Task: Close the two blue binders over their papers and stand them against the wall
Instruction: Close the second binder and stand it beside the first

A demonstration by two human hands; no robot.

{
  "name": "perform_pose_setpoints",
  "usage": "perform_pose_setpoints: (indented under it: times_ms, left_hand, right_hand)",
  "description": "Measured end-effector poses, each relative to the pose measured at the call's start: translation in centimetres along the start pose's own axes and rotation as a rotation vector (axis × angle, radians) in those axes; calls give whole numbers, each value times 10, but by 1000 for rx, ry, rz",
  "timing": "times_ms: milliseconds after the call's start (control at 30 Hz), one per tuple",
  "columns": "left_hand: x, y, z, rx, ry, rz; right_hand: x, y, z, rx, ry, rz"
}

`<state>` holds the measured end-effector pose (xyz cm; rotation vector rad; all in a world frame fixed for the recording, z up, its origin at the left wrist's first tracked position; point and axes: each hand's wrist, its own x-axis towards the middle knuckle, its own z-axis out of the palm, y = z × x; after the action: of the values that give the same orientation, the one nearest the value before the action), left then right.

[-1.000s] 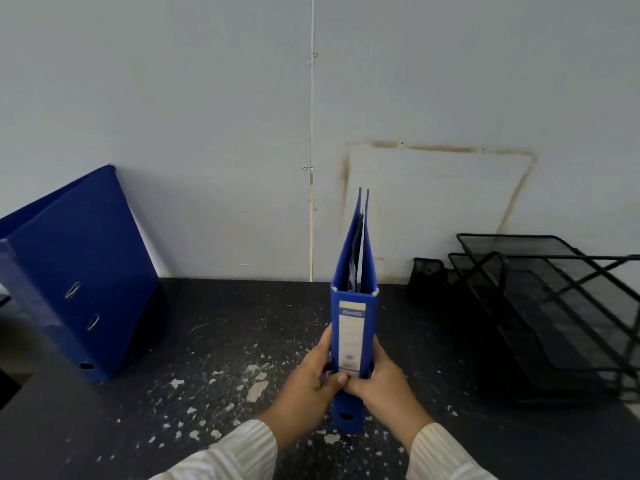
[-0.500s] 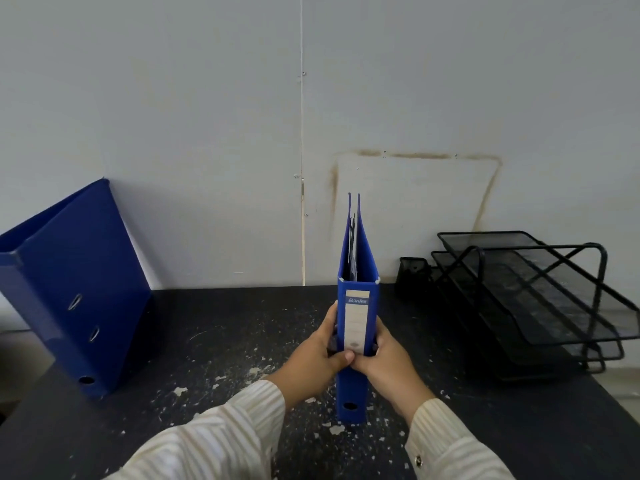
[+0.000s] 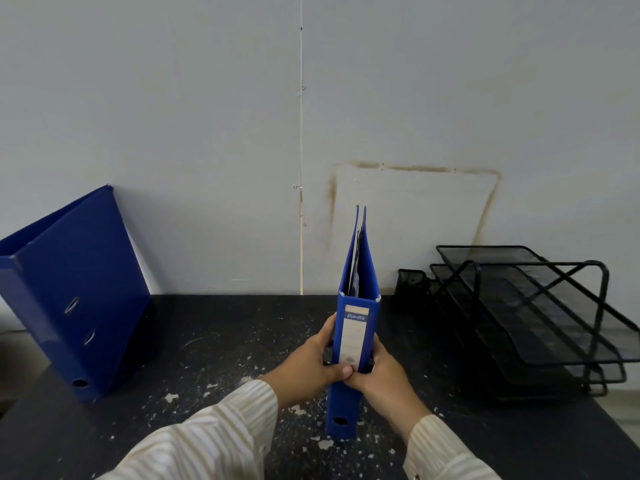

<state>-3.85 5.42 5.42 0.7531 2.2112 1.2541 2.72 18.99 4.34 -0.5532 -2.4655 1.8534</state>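
Both hands [image 3: 313, 363] [image 3: 379, 370] clasp the upright blue binder [image 3: 356, 306] on the table [image 3: 242, 327].

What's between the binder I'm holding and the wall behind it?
Nothing visible. The dark desk behind the held binder looks bare up to the wall; the mesh trays stand off to its right.

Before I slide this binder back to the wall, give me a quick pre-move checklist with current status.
1. Grip: left hand and right hand both clasp the held binder at its spine: ok.
2. Covers closed over the papers: ok, nearly shut at the top.
3. Binder upright on the desk: ok.
4. Path to the wall: ok, bare desk behind it.
5. Clearance from the mesh trays on the right: ok.
6. Other binder leaning at the wall: ok.
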Motion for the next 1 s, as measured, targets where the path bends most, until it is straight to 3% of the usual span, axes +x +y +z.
perform_pose_setpoints:
  times_ms: [433, 1000]
  left_hand:
    - [7, 4, -1, -27, -67, -157]
    - [8, 2, 12, -235, -41, -135]
  right_hand:
    - [8, -1, -12, -66, -107, -5]
    - [12, 5, -22, -10, -133, 41]
